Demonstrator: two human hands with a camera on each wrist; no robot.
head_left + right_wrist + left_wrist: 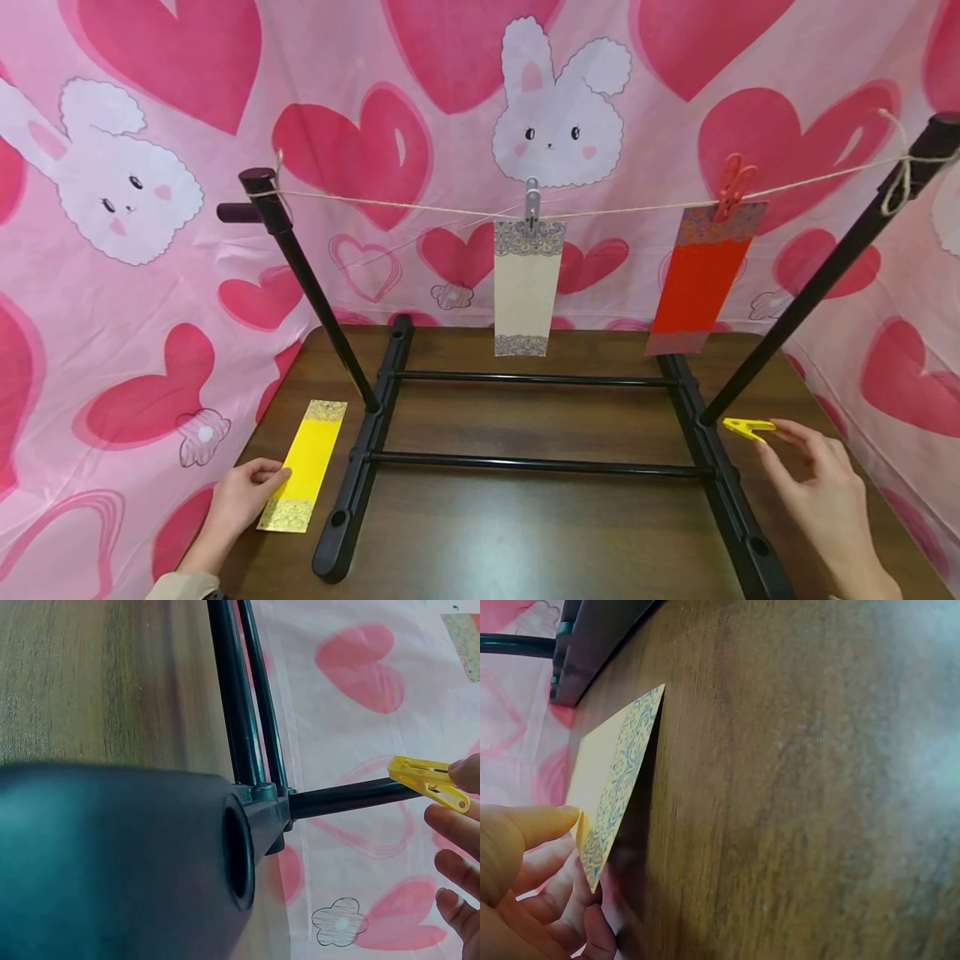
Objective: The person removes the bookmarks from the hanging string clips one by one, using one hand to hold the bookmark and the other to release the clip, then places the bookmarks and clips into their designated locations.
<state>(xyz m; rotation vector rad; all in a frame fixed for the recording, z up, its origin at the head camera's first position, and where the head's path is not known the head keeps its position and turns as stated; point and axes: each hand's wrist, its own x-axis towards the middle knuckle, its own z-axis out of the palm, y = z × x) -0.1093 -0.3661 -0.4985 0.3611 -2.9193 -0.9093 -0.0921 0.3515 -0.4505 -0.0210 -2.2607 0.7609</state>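
A yellow paper strip [309, 458] with patterned ends is pinched at its left edge by my left hand [243, 498], at the left of the rack. In the left wrist view the strip [607, 772] tilts up off the wood under my thumb. My right hand [821, 492], beside the rack's right post, pinches a yellow clothespin [746, 427] by its handle end. A cream strip [527, 287] hangs from the string [420, 206] by a grey clothespin [532, 204]. To its right, a red clothespin [731, 190] holds a red strip [701, 283] on the string.
The black rack [540, 381] stands on a brown wooden table [525, 533]. Its left post [315, 292] and right post [825, 275] lean outward and carry the string. Behind hangs a pink cloth [450, 50] with hearts and rabbits.
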